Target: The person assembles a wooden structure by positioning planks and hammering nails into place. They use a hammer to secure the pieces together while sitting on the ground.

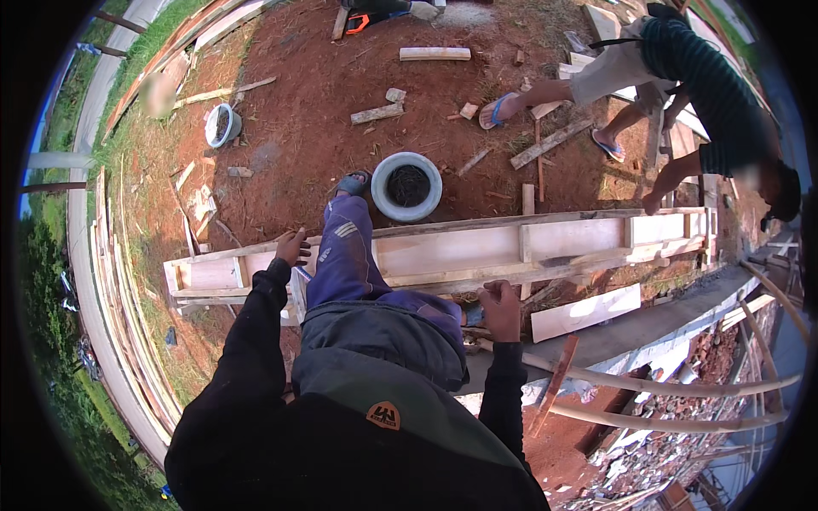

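Observation:
A long, shallow wooden trough of pale boards (477, 247) with short cross battens stretches across in front of me, and one of my legs reaches over it. My left hand (293, 248) hovers at the trough's far edge, left of my knee, its fingers apart and nothing held. Close to the near side of the trough, right of my other knee, my right hand (500, 311) is closed. Whatever it may hold is too small to make out. Just beyond the trough stands a pale round bucket (431, 207) with dark, thin pieces (407, 185) inside.
At the right, a co-worker (694, 77) bends with a hand (653, 204) at the trough's far edge. A loose board (588, 312) and bamboo poles (656, 385) lie nearer me on the right. A smaller bucket (234, 128), wood offcuts (377, 113) and an orange-handled saw (358, 23) lie beyond.

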Action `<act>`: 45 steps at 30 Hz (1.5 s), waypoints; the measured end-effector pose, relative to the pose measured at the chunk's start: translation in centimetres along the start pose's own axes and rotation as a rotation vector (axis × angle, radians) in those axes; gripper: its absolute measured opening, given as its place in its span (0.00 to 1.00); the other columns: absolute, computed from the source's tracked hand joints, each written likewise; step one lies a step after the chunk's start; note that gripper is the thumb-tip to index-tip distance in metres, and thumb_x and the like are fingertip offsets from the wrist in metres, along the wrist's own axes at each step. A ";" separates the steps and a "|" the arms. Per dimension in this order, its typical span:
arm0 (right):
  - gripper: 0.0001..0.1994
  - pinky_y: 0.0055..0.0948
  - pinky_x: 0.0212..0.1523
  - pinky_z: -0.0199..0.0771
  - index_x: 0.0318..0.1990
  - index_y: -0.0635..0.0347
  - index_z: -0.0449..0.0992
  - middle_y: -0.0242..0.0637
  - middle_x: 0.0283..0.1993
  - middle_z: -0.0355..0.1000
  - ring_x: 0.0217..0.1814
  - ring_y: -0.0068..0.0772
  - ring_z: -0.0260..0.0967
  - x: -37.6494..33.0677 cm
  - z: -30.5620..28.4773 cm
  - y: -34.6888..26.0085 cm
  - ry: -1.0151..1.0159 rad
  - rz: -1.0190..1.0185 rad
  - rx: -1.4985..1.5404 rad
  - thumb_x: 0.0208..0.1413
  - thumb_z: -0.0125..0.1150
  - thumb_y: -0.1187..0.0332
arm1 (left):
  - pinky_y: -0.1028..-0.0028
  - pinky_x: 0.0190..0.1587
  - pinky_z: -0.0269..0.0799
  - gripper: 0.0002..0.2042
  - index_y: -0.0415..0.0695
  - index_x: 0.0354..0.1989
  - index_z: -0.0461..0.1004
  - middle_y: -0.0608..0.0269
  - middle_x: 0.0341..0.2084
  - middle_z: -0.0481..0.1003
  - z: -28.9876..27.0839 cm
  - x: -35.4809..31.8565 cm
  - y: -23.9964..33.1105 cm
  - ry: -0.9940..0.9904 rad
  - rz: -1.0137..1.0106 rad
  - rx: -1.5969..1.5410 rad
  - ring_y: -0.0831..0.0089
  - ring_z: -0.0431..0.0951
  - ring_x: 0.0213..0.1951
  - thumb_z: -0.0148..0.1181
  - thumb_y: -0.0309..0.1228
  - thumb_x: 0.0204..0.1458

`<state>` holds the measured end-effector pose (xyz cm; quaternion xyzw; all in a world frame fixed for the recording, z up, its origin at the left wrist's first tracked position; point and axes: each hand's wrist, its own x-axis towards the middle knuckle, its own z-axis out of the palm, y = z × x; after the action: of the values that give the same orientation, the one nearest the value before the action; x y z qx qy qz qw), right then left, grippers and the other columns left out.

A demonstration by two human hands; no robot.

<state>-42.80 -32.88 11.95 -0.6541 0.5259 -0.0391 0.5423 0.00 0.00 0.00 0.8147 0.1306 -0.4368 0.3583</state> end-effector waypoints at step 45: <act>0.18 0.29 0.38 0.75 0.47 0.67 0.78 0.41 0.41 0.79 0.39 0.31 0.78 -9.8 34.6 -15.0 1.117 0.968 0.822 0.58 0.59 0.59 | 0.73 0.35 0.71 0.17 0.39 0.43 0.76 0.63 0.33 0.79 9.7 4.9 41.0 -1.272 0.523 1.059 0.74 0.78 0.33 0.58 0.42 0.59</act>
<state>-15.98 -4.70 14.12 0.0079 0.8828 -0.3081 0.3545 18.42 -36.37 11.76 0.4794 -0.5064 -0.7163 0.0260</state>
